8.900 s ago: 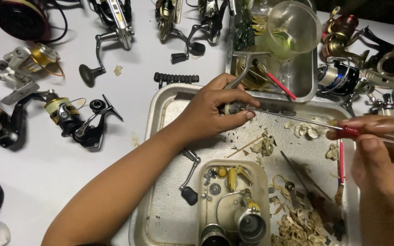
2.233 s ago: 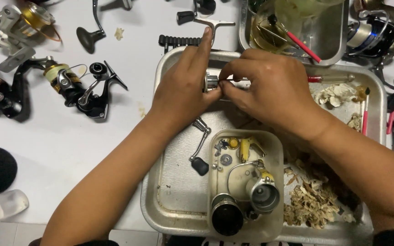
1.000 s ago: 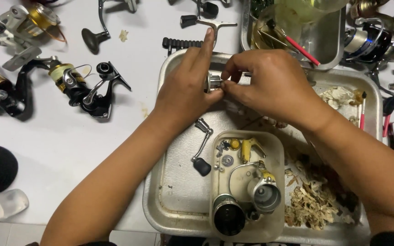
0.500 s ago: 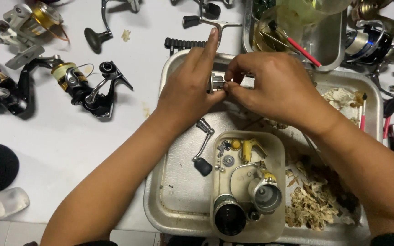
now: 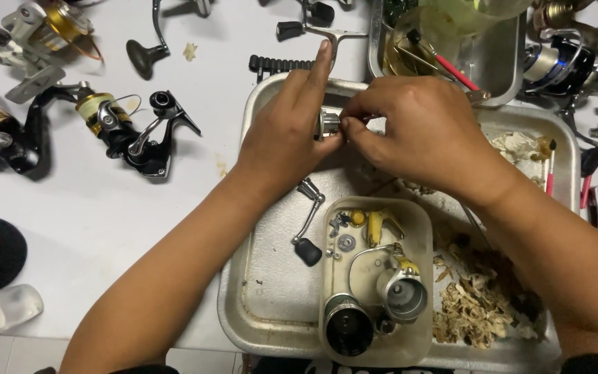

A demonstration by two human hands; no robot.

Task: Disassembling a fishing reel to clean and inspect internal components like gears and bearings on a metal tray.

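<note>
Parts lie nearest the camera, at the lower middle of the frame: a small plastic tub [image 5: 375,277] holding a dark spool, a grey cup-shaped housing, washers and yellow bits, set inside a large metal tray [image 5: 257,305]. Beside the tub a loose crank handle [image 5: 307,221] rests on the tray floor, and pale shreds of debris [image 5: 475,308] pile at the lower right.

Further up, at the centre, both hands meet over the tray's far edge. The left hand [image 5: 286,142] pinches a small silvery reel part [image 5: 328,123] between thumb and fingers, forefinger stretched straight out. The right hand [image 5: 420,135] closes its fingertips on the same piece from the other side (what exactly they grip is hidden).

This looks like a fitting or twisting step on that small part; the next move seems to call for a steady left-hand hold while the right turns or pulls with fine control.

Beyond, a metal container [image 5: 500,55] with a red-handled brush [image 5: 451,69] sits at the upper right, and whole fishing reels [image 5: 136,131] lie on the white surface [image 5: 105,228] at the upper left.
</note>
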